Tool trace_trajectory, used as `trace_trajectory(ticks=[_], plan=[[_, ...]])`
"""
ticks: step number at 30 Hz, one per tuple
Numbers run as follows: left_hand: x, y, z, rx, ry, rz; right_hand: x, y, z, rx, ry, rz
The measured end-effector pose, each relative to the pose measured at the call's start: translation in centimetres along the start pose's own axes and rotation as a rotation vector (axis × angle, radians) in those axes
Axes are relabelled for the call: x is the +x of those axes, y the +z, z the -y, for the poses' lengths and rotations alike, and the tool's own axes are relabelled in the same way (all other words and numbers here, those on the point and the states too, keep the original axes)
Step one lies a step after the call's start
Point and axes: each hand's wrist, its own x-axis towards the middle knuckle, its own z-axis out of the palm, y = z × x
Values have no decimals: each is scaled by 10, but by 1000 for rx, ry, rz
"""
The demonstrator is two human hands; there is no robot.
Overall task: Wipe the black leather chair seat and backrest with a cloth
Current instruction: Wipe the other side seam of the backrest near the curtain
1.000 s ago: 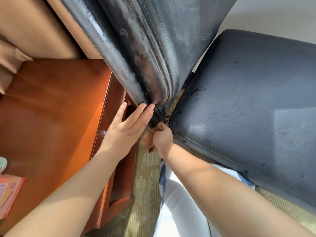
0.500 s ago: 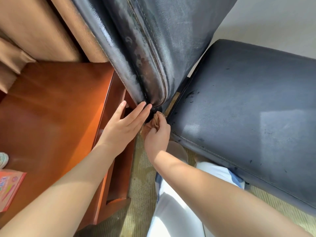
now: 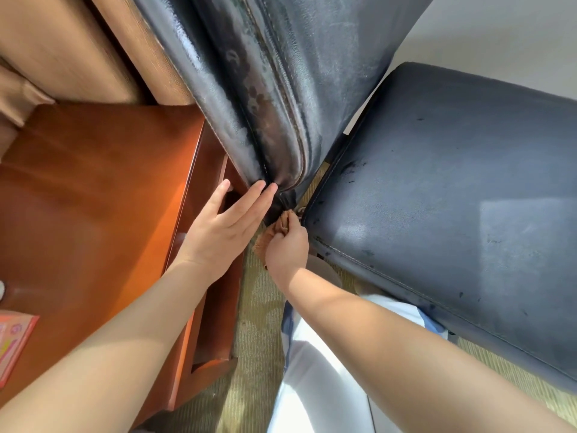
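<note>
- We see the black leather backrest (image 3: 274,89) rising at the top centre, its side panel worn and blotched, and the seat (image 3: 452,207) spreading out to the right, scuffed along its near edge.
- Our left hand (image 3: 218,235) lies flat, its fingers straight and close together, the fingertips (image 3: 265,189) touching the bottom corner of the backrest.
- Our right hand (image 3: 285,248) is curled round a brown cloth (image 3: 278,228), bunching it between thumb and fingers.
- The cloth sits in the gap where the backrest meets the seat, pressed against the dark lower corner just beside the seat's rear corner.
- The two hands are just beside each other, not touching.
- A reddish wooden table (image 3: 93,198) stands to the left, close against the backrest, with a pink booklet (image 3: 14,345) at its near left edge.
- Greenish carpet (image 3: 253,339) shows below, between the table and the chair.
</note>
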Motion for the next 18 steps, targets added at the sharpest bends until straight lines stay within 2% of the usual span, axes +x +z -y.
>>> trace_trajectory(ticks=[5, 9, 12, 16, 18], plan=[[-4, -20, 13, 9, 60, 70, -14, -17, 14, -14, -189, 24], [-5, -27, 7, -57, -22, -19, -21, -23, 19, -42, -288, 38], [-6, -23, 4, -71, -32, -59, -19, -20, 12, -60, -287, 92], [-6, -17, 4, -87, -29, -89, -16, -10, 4, -255, -316, 102], [-4, -14, 2, -103, -40, -98, -8, -8, 1, -309, -264, 125]])
